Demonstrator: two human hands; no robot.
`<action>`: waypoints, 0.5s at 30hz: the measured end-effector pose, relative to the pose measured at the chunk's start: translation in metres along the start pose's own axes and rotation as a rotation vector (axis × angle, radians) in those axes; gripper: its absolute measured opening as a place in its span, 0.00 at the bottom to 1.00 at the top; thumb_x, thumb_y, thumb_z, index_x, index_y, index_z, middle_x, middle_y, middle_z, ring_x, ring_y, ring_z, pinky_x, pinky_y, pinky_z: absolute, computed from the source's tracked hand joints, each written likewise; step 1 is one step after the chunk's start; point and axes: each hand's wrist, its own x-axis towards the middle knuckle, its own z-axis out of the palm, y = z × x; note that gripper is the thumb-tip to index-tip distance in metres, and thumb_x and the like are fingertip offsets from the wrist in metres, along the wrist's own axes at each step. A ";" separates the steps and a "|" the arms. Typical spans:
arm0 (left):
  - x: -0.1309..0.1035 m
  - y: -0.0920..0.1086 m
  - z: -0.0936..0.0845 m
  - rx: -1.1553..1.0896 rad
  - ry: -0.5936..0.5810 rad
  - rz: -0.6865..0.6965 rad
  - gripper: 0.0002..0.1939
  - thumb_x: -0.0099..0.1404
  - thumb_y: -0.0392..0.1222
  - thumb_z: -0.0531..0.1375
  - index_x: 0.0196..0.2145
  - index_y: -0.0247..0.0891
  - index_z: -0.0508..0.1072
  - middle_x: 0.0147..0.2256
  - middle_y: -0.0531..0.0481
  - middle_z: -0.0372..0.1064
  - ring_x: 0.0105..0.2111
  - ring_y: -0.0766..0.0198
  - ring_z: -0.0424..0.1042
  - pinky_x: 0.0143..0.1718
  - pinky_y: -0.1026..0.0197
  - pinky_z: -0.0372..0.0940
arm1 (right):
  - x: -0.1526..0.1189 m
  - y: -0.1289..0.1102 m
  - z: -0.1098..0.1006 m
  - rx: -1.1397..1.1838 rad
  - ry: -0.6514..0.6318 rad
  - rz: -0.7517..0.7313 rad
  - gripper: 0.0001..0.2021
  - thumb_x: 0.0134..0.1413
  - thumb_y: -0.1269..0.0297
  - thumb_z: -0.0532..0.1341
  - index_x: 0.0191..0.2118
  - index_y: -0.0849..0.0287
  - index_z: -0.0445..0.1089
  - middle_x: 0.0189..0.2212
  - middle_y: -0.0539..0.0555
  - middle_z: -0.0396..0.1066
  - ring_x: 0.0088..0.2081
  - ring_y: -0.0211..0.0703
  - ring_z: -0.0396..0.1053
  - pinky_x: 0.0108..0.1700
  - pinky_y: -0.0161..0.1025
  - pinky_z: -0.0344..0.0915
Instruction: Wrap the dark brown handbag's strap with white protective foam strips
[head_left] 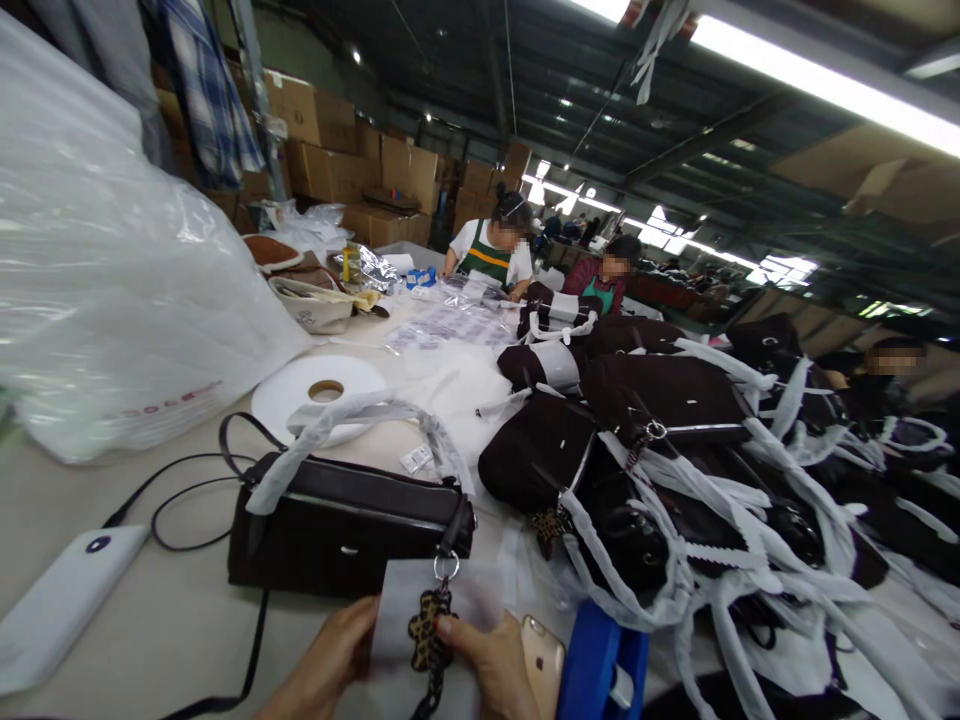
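Step (judged): positioning leopard charm [423, 630] at wht sheet [397, 595], 6 o'clock. RH [491, 655] pinching charm, thumb nearly closed; LH [330, 655] steadying sheet, finger gap hidden, can't tell. Bag [337, 540] lying 7 o'clock. Next move calling for steady pinch.

Your table [191, 620] is packed!
Dark bag [352, 525] ahead, white roll [274, 395] beyond, phone [544, 660] and blue holder [589, 665] nearer you, more bags [660, 395] heaped right.

Handbag [330, 540]: matt, prob. cloth; shiny metal ring [446, 566] at its R end; glossy plastic sack [135, 270] to its L.
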 end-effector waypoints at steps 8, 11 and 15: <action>-0.022 0.019 0.023 -0.371 -0.475 -0.271 0.17 0.55 0.47 0.62 0.37 0.31 0.75 0.33 0.41 0.75 0.35 0.52 0.73 0.40 0.56 0.64 | 0.001 0.008 -0.001 0.005 -0.026 0.045 0.20 0.23 0.69 0.71 0.33 0.65 0.74 0.27 0.56 0.77 0.30 0.49 0.73 0.36 0.42 0.67; -0.014 0.014 0.021 -0.362 -0.570 -0.326 0.20 0.56 0.51 0.59 0.37 0.30 0.75 0.35 0.39 0.75 0.38 0.48 0.72 0.44 0.52 0.62 | -0.002 0.004 0.002 0.022 -0.002 0.036 0.21 0.24 0.71 0.70 0.34 0.65 0.75 0.27 0.55 0.77 0.30 0.50 0.73 0.36 0.44 0.67; -0.001 0.005 0.023 -0.284 -0.349 -0.147 0.21 0.48 0.55 0.64 0.35 0.38 0.77 0.39 0.45 0.75 0.47 0.48 0.67 0.50 0.55 0.58 | -0.003 -0.001 0.005 0.037 0.008 0.050 0.19 0.24 0.71 0.70 0.33 0.66 0.75 0.28 0.57 0.77 0.30 0.52 0.73 0.37 0.45 0.67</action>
